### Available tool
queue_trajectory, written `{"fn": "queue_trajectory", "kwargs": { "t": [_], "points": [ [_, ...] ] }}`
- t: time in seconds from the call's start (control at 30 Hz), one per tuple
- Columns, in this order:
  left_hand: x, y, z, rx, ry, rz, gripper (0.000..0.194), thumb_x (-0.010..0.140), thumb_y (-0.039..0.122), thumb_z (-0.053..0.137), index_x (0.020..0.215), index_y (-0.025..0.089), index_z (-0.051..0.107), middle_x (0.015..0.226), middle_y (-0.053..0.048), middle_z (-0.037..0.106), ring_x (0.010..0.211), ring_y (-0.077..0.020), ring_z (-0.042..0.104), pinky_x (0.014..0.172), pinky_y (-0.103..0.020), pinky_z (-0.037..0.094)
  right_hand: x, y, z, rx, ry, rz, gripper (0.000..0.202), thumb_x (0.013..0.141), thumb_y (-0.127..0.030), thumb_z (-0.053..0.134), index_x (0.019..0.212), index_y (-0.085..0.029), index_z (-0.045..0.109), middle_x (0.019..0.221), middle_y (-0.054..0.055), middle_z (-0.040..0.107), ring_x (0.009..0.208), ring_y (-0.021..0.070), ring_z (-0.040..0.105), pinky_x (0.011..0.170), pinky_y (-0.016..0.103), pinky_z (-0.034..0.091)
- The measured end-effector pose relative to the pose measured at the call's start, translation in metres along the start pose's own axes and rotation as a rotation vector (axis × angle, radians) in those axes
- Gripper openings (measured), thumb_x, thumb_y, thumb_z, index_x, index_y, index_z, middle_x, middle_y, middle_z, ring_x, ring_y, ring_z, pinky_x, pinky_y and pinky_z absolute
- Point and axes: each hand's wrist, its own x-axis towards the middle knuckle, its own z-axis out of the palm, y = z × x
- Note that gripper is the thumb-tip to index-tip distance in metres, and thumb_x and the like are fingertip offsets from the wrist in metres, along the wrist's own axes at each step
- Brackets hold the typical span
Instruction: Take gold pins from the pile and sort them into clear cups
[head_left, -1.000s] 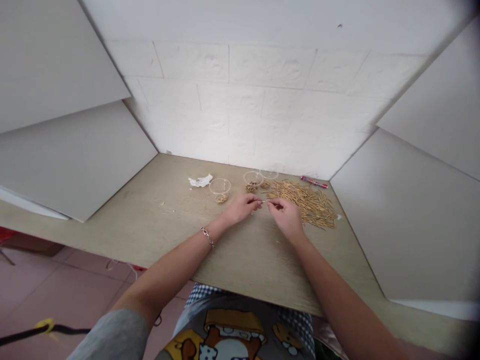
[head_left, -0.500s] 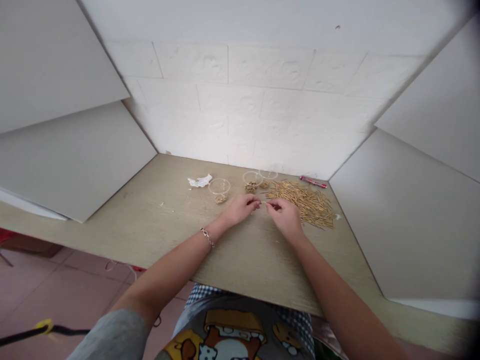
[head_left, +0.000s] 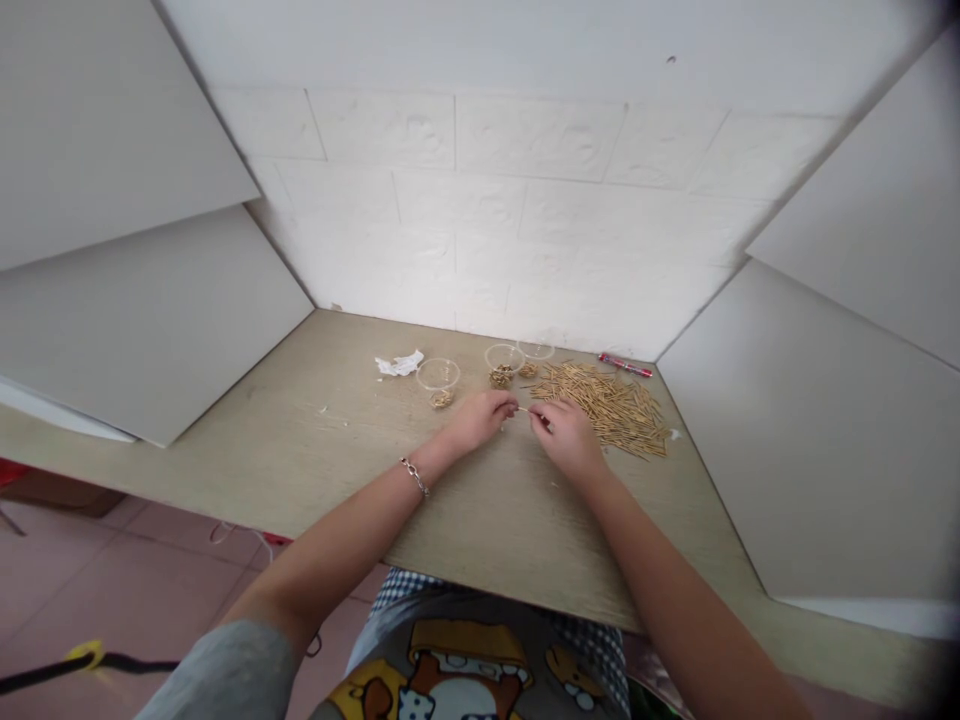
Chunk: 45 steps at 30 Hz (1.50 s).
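Note:
A short thin stick (head_left: 523, 408) spans the small gap between my hands, pale and partly hidden by fingertips. My left hand (head_left: 482, 419), below a bracelet-free wrist, pinches its left end. The right end is pinched by my right hand (head_left: 566, 435). Just right of that hand spreads a large heap of thin tan sticks (head_left: 619, 405). Behind my hands are a dark cluster of small pieces (head_left: 502, 376) and a smaller tan cluster (head_left: 529, 369). Another small tan bundle (head_left: 442, 398) lies left of my left hand.
Clear round rims (head_left: 438, 374) stand behind the bundles, near the wall. Crumpled white tissue (head_left: 400, 363) lies at the back left of the table (head_left: 300, 450). A red tube (head_left: 625, 365) rests at the back right. Grey panels (head_left: 847, 430) flank both sides.
Both hands have shifted very slightly left, and the gap between their fingertips shows a little more of the stick.

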Motion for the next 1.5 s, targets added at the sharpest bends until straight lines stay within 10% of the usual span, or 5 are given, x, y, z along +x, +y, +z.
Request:
{"fn": "queue_trajectory", "kwargs": {
  "t": [0.47,1.5],
  "points": [
    [0.0,0.002,0.0,-0.02,0.028,-0.02,0.023,0.082,0.017,0.042,0.084,0.016,0.065,0.084,-0.004,0.068,0.079,-0.0146,0.059,0.076,-0.025,0.045,0.002,-0.001,0.006,0.276,0.063,0.259,0.02,0.076,-0.027,0.047,0.075,-0.021,0.066,0.076,0.005,0.068,0.07,0.0181,0.06,0.068,0.032,0.046],
    [0.004,-0.01,0.012,-0.301,-0.044,-0.103,0.021,0.08,0.024,0.043,0.071,0.015,0.059,0.072,0.0,0.062,0.069,-0.0122,0.055,0.069,-0.023,0.042,0.002,0.003,0.004,0.165,0.042,0.097,0.02,0.08,-0.019,0.044,0.078,-0.018,0.064,0.08,0.007,0.067,0.077,0.0191,0.06,0.073,0.031,0.045]
  ]
}}
